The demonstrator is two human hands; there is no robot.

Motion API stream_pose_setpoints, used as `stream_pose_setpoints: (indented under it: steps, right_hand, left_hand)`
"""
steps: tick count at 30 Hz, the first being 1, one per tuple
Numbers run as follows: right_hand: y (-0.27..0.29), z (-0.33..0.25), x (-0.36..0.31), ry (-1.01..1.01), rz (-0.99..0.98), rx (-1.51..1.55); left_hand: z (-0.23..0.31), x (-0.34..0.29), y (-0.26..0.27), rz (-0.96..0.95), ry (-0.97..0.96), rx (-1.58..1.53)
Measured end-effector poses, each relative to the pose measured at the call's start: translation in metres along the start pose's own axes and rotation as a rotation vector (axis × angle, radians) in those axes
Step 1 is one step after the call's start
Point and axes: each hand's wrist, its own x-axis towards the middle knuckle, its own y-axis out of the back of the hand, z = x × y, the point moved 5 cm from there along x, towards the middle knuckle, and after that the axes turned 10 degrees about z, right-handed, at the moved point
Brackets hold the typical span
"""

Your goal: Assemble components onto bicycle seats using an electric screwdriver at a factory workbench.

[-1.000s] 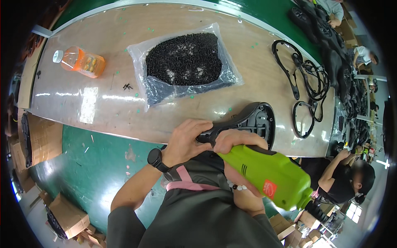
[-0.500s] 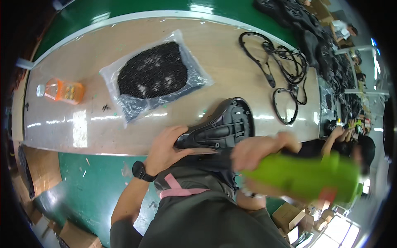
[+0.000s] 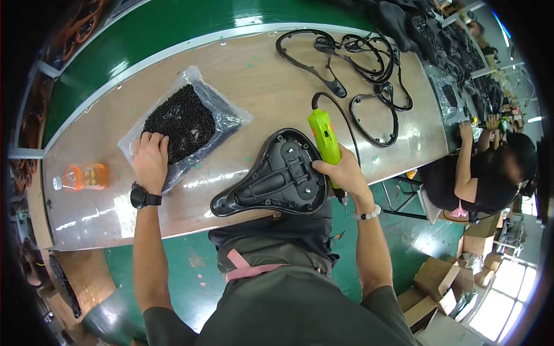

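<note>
A black bicycle saddle point(image 3: 271, 181) lies underside up at the table's near edge, its narrow end to the left. Just right of it, my right hand point(image 3: 346, 173) is wrapped round a lime-green electric screwdriver point(image 3: 324, 135), its bit end pointing down toward me and its black cord running off the far end. To the left is a clear plastic bag point(image 3: 225, 118) filled with tiny black pieces point(image 3: 187, 118), too small to make out singly. My left hand point(image 3: 151, 158) reaches onto their near left side, fingers bent and close together; whatever is under the fingertips is hidden.
An orange bottle point(image 3: 86, 176) lies on its side at the table's left. Black looped frame parts point(image 3: 369, 63) lie tangled at the far right. Another person point(image 3: 479, 173) sits working at the right, past the table point(image 3: 248, 63). Cardboard boxes point(image 3: 435, 277) stand on the floor.
My left hand has left the saddle and moved to the bag. The screwdriver has swung from lying sideways at the right to standing beside the saddle, still in my right hand.
</note>
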Motion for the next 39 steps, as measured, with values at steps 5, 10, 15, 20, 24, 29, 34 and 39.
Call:
stream_pose_setpoints:
  steps: [5,10,15,20,24,29,34,39]
  right_hand:
    - [-0.004,0.012,0.010,-0.072,-0.106,0.104]
    - [0.001,0.005,0.014,-0.148,-0.191,0.178]
    - [0.004,0.010,0.016,-0.259,-0.199,0.269]
    - [0.008,0.010,0.015,-0.294,-0.211,0.318]
    - [0.012,0.018,0.012,-0.330,-0.207,0.438]
    - [0.013,0.017,0.015,-0.346,-0.213,0.383]
    - [0.011,0.015,0.014,-0.146,-0.098,0.186]
    - [0.043,0.003,-0.018,-0.168,0.149,0.575]
  left_hand:
    - [-0.009,-0.004,-0.004,0.124,-0.059,-0.047]
    - [0.012,0.003,0.015,0.179,-0.013,-0.139]
    - [0.068,-0.003,0.040,0.035,0.014,-0.603]
    - [0.089,-0.010,0.044,-0.061,0.210,-0.939]
    - [0.103,-0.006,0.066,-0.139,0.338,-1.199]
    - [0.167,-0.022,0.102,-0.138,-0.489,-0.857]
    - [0.172,-0.080,0.049,-0.102,-0.487,-0.661]
    - [0.175,-0.107,0.028,-0.025,-0.406,-0.658]
